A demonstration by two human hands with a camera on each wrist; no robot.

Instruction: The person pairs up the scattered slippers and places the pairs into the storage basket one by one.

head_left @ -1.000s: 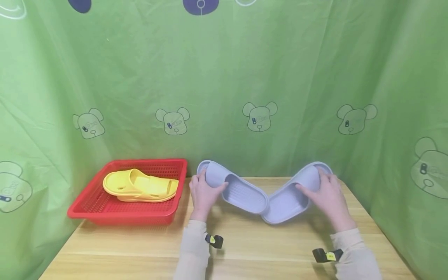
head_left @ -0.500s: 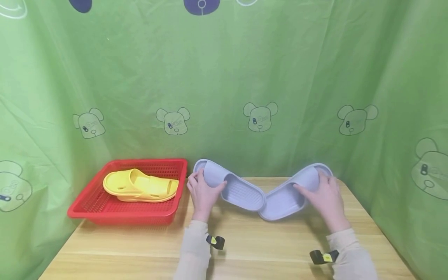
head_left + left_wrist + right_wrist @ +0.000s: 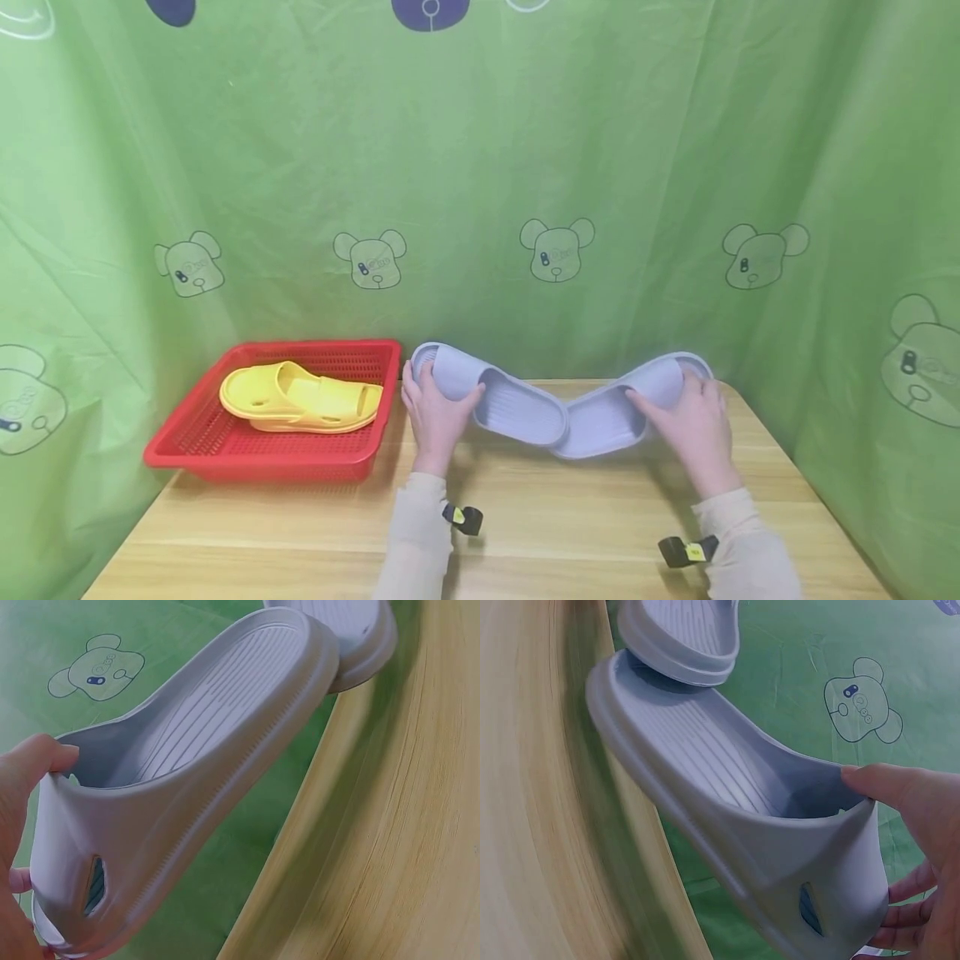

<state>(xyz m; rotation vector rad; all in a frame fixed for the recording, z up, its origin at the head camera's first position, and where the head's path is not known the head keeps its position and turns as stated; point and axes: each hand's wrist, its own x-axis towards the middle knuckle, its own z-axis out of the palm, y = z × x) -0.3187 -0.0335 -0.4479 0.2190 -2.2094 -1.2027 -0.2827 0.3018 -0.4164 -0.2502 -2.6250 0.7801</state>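
Two pale lavender slide slippers are held over the table's far side, toes pointing up and outward. My left hand (image 3: pixel 438 421) grips the left slipper (image 3: pixel 521 411) by its strap, the thumb hooked over the strap's inner edge. Gripped likewise by my right hand (image 3: pixel 697 425) is the right slipper (image 3: pixel 603 423). The left slipper's heel overlaps the top of the right slipper's heel. Ridged insoles face up, and a slot in the strap shows on the left slipper (image 3: pixel 217 712) in the left wrist view and on the right slipper (image 3: pixel 712 750) in the right wrist view.
Left of my hands stands a red perforated basket (image 3: pixel 277 461) with yellow slippers (image 3: pixel 300 398) inside. It sits close to my left hand. The wooden table (image 3: pixel 570 525) ends at a green curtain (image 3: pixel 465 167) printed with bear heads, which also hangs along both sides.
The right slipper has swung up and left, its heel rising beneath the left one. My right hand has shifted slightly left. My left hand and slipper have moved a little left.
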